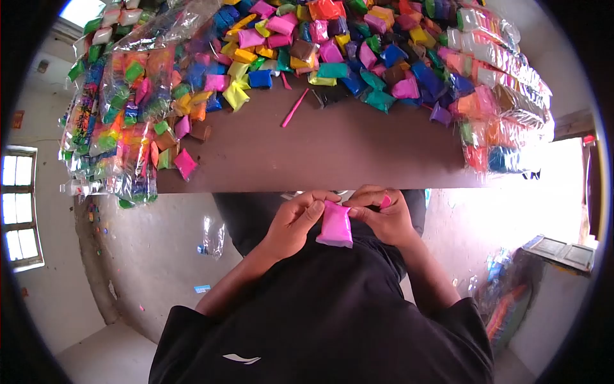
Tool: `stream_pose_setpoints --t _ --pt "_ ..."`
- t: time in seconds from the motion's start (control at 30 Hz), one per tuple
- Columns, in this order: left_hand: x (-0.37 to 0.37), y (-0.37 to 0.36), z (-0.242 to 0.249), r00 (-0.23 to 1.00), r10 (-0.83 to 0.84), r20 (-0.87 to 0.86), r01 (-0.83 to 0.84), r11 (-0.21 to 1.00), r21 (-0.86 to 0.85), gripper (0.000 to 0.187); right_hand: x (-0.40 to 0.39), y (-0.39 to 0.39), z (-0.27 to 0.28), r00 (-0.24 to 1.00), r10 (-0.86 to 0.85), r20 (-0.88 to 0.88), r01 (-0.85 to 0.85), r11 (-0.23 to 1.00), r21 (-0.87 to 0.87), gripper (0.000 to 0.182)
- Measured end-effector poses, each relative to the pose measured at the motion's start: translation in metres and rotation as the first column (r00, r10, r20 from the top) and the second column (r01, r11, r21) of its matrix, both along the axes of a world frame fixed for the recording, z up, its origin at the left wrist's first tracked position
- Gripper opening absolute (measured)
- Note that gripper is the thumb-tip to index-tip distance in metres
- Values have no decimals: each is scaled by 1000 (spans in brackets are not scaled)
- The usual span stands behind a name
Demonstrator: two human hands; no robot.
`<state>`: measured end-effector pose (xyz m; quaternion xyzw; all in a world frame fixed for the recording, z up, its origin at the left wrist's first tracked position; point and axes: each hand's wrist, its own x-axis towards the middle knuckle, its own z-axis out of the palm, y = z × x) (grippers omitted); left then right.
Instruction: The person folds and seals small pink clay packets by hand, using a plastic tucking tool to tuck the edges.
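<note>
Between my hands, just below the table's front edge, hangs a small pink packet (pixel 336 227) that looks like wrapped modelling clay. My left hand (pixel 295 222) pinches its upper left corner between thumb and fingers. On the other side, my right hand (pixel 382 216) grips the upper right corner, with a pink band around one finger. Both sets of fingers are closed on the wrapper's top edge. The packet's lower end points toward my lap.
A brown table (pixel 307 153) spans the front. Many colourful small packets (pixel 332 70) pile along its far side. Bagged packets stack at the left (pixel 121 128) and right (pixel 499 102). A thin pink stick (pixel 295 108) lies mid-table. Plastic wrapping (pixel 213 237) litters the floor.
</note>
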<state>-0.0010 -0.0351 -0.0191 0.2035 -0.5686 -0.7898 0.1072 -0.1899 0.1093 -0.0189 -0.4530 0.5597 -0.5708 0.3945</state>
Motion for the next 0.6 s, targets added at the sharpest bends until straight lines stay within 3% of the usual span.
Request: stream_pose_setpoints --t 0.07,0.17,0.23,0.3,0.33,0.4,0.43,0.5,0.53,0.6 --pt "-2 3 -1 999 38 -30 -35 995 90 25 -1 -1 -5 990 -44 133 43 999 8 11" --pt "2 -3 1 998 -22 -64 21 999 -27 22 -3 -4 -6 989 -1 149 3 1000 -11 8" --pt "2 -2 -6 998 -4 -66 4 1000 1 20 -4 -5 -5 993 -17 121 15 1000 19 8" --pt "1 6 -9 983 145 -114 -150 988 -34 17 0 -5 -4 994 -35 100 29 998 60 8" --pt "1 8 -9 983 145 -108 -149 988 -26 17 3 -9 -4 994 -95 51 93 995 44 8" --pt "-4 8 -6 959 271 -77 -278 864 -419 14 10 -17 0 980 -200 -10 201 979 27 6" --pt "-6 8 -6 959 272 -77 -278 864 -419 14 13 -20 1 980 -200 -10 200 979 28 6" --pt "-10 9 -7 890 406 -209 -445 667 -598 14 17 -24 3 955 -286 -76 288 957 26 4" --pt "-12 12 -6 890 405 -209 -444 668 -597 14 20 -26 4 955 -287 -76 289 957 27 4" --pt "-13 17 -2 818 547 -176 -569 727 -386 17 22 -29 5 936 -318 -152 322 947 5 2"
